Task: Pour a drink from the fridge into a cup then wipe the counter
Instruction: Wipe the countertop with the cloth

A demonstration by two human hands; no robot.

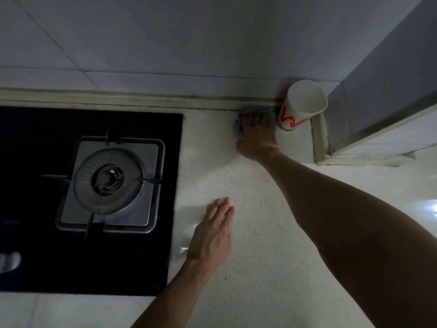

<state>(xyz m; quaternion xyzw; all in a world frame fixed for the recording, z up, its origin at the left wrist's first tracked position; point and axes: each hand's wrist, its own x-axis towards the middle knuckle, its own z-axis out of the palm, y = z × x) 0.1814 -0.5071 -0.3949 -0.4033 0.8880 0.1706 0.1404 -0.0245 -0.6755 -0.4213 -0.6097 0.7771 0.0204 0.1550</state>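
Wiping looked under way, so the pour seemed done, though the contents of the cup could not be made out. The right grip, fingers spread flat, pressed the cloth on the desk at its back edge, just beside the cup, while the left grip lay flat and empty nearer the hob. Counted: one cup, one cloth, one burner, two grips.

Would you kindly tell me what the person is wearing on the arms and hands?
The left forearm and right forearm are bare, with no sleeve in view. The left hand and right hand wear no gloves. No watch, bracelet or ring shows, though the picture is dim and slightly blurred.
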